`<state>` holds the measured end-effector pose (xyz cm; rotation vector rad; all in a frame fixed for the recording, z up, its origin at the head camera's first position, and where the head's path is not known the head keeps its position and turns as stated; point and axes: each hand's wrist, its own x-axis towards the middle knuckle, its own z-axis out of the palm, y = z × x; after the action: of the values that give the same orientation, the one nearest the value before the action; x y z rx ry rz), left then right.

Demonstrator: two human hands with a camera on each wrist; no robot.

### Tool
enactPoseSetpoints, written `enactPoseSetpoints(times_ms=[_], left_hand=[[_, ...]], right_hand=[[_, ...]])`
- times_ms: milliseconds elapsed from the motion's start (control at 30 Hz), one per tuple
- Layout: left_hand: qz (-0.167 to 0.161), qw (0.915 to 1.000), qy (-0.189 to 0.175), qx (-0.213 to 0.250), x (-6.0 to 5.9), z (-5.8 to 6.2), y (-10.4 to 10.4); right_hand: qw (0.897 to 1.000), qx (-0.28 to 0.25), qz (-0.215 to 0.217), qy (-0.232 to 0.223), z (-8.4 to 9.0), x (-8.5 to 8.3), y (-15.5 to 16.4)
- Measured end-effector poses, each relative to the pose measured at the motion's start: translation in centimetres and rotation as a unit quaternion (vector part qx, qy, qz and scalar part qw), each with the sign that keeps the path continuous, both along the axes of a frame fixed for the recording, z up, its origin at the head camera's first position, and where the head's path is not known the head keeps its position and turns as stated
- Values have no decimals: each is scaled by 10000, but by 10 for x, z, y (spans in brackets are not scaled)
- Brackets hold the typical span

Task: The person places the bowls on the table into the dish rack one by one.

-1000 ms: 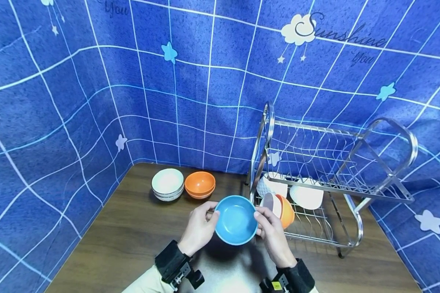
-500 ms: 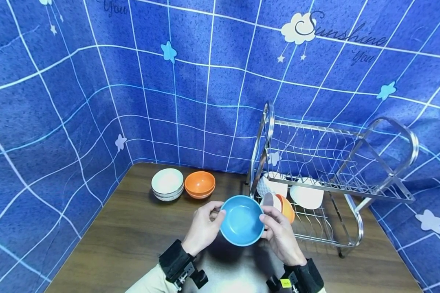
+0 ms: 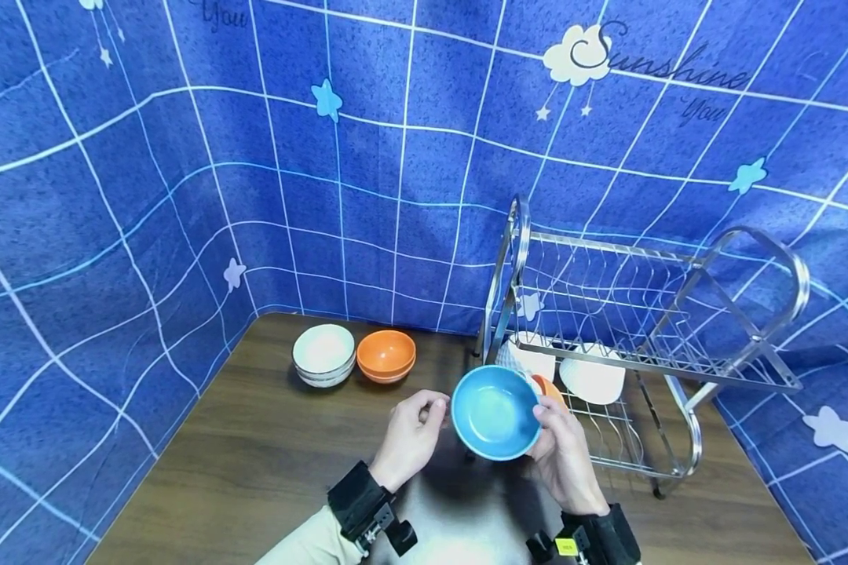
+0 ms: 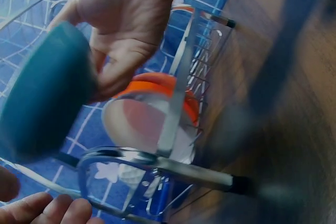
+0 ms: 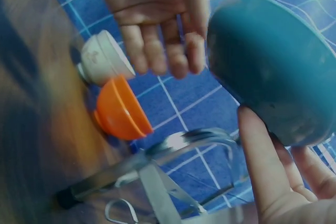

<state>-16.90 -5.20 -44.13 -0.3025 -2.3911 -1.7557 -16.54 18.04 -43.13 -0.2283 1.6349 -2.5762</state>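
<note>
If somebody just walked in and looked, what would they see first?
Probably the bright blue bowl, held up over the middle of the brown table by the right hand, with the left hand close beside it but not touching. Next, the shiny metal dish rack on the right, with white and orange bowls tucked in its lower shelf. Two more bowls, one white and one orange, sit at the back left.

Blue grid-patterned backdrop (image 3: 184,157) surrounds brown wooden table (image 3: 254,463).
</note>
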Motion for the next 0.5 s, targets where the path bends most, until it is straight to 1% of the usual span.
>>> enactPoseSetpoints(times_ms=[200, 333, 500], left_hand=[[-219, 9992, 219, -252, -6, -13, 16], [-300, 9988, 314, -232, -9, -21, 26], [-333, 9990, 278, -106, -14, -28, 37]], right_hand=[[9993, -248, -267, 77, 3, 1, 16], [9982, -304, -515, 92, 4, 2, 27], [9960, -381, -804, -23, 6, 1, 37]])
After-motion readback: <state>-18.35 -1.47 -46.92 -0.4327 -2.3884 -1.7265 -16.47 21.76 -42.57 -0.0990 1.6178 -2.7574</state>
